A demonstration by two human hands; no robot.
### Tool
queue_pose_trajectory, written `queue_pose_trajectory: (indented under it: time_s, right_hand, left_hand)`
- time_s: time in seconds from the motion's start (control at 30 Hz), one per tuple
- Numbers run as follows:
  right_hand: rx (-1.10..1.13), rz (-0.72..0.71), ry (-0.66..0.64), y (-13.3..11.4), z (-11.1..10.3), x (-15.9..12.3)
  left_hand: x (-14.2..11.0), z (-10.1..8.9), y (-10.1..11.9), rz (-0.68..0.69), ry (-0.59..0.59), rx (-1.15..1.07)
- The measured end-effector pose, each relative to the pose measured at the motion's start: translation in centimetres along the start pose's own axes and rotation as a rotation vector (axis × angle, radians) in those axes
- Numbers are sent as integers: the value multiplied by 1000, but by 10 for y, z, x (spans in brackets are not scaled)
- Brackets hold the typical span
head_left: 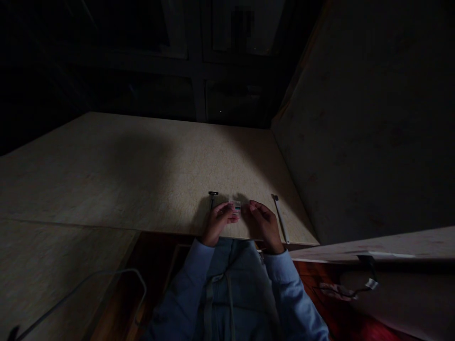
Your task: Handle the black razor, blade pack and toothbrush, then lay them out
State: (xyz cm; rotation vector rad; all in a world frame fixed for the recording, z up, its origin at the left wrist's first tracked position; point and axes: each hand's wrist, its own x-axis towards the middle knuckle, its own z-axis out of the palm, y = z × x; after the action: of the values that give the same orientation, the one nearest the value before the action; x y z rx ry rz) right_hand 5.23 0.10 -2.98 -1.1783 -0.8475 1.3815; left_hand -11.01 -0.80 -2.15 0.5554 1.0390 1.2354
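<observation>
My left hand (pixel 218 221) is closed on a small clear packet (pixel 237 207) with a dark green mark, held just above the near edge of the table. The packet's contents are too dim to make out. To its right, my right hand (pixel 265 220) has thumb and forefinger pressed together, apart from the packet; anything between those fingertips is too small to see. A razor (pixel 213 193) lies just beyond my left hand, its handle partly hidden behind the fingers. Right of my right hand lies a white toothbrush (pixel 282 221) with a dark head pointing away from me.
The pale marbled tabletop (pixel 185 161) runs back to a dark window (pixel 199 90). A wall (pixel 362 142) borders its right side. At the lower left, a grey cable (pixel 88 273) curves over another pale surface. Another cord (pixel 366 286) hangs at the lower right.
</observation>
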Motion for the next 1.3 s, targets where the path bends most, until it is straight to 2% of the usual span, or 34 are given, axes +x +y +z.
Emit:
queue_pose_trajectory:
  time_s: [0.1,0.27,0.47,0.6,0.7,0.77,0.9,1.0,1.07,1.3]
  right_hand:
    - [-127,-92,122,-15,-24,3]
    - [-221,-178,220,-28,-63,7]
    - [-237,-156,265,-19,-75,1]
    - [-245,-155,240,-12,-68,-7]
    - [-296,-198,212,-12,-54,-16]
    - [-383,-275,134,-14,-39,-23]
    - [-554,-532,-83,-15,-6,-31]
    - [-632,-635,-187,-9,10,-29]
    - [-653,-654,-228,-3,14,-27]
    - [-696,-683,-244,3,15,-26]
  left_hand:
    - [-4,-1,6,14,1,0]
    - [-8,-1,14,6,7,19]
    - [-8,0,12,27,49,33]
    - [-9,0,13,30,49,25]
    - [-12,1,16,33,38,19]
    - [-15,2,19,32,27,16]
    - [-22,4,20,10,-12,7]
    - [-24,2,17,11,-25,-23]
    - [-24,-1,14,13,-15,-45]
    - [-24,-7,7,3,-1,-81]
